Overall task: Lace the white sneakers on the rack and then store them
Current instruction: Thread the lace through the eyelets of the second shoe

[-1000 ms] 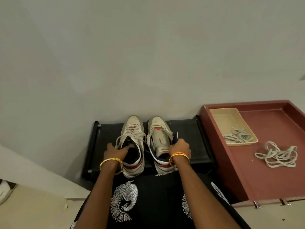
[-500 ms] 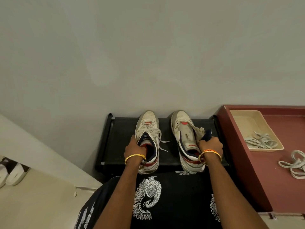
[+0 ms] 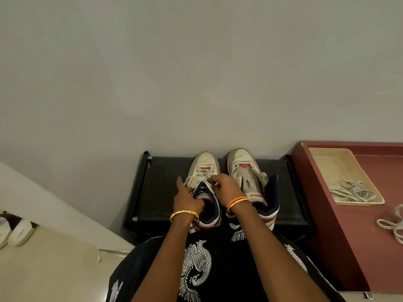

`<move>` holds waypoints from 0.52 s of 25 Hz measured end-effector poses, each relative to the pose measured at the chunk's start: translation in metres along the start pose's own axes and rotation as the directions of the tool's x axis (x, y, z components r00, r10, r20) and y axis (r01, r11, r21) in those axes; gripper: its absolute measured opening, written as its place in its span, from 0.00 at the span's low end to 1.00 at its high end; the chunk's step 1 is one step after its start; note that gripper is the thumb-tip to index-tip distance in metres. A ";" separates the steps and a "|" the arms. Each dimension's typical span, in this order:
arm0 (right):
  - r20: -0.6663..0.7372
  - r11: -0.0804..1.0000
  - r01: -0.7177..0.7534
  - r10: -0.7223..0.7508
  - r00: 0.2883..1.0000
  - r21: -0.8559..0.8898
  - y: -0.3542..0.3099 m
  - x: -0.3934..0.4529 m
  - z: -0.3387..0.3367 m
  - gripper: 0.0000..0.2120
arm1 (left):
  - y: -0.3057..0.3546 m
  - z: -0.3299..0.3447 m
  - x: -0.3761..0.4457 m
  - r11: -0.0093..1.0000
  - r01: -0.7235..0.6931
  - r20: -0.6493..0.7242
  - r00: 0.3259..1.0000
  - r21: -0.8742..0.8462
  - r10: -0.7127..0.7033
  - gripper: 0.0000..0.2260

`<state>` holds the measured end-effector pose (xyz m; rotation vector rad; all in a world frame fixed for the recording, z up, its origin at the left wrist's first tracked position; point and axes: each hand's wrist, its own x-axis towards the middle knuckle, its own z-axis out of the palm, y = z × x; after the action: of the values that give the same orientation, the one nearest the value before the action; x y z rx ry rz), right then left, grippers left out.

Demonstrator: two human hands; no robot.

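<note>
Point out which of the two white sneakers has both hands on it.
The left sneaker: the left hand and right hand meet at its laces. The right sneaker beside it goes untouched, tongue flopped open.

Both hands (image 3: pixel 225 185) at the left sneaker's (image 3: pixel 204 188) laces, right sneaker (image 3: pixel 250 184) beside it on the black rack (image 3: pixel 161 192)

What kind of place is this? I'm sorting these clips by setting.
Most likely a home entryway or shoe corner. A low black shoe rack stands against a plain wall, with white sneakers on it; more shoes sit on the floor nearby, and a tray holds spare laces.
</note>
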<state>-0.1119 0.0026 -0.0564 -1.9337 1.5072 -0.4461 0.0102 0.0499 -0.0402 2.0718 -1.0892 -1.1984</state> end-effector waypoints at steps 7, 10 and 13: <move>-0.246 0.959 -0.074 0.143 0.959 0.272 -0.010 -0.010 -0.027 0.06 | 0.003 0.012 0.001 0.998 -0.056 0.039 0.998 -0.006 0.056 0.44; -0.211 0.872 -0.105 0.230 0.950 0.478 -0.021 -0.017 -0.042 0.05 | 0.003 0.015 0.000 0.998 -0.066 0.005 0.998 0.007 0.066 0.45; -0.307 0.613 0.027 0.357 0.882 0.790 -0.038 -0.024 -0.073 0.07 | 0.004 0.017 0.001 0.999 -0.045 -0.040 0.998 -0.018 0.044 0.45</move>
<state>-0.1358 0.0106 0.0253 -0.9997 1.3820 -1.2869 -0.0056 0.0463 -0.0459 2.0379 -1.0961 -1.1365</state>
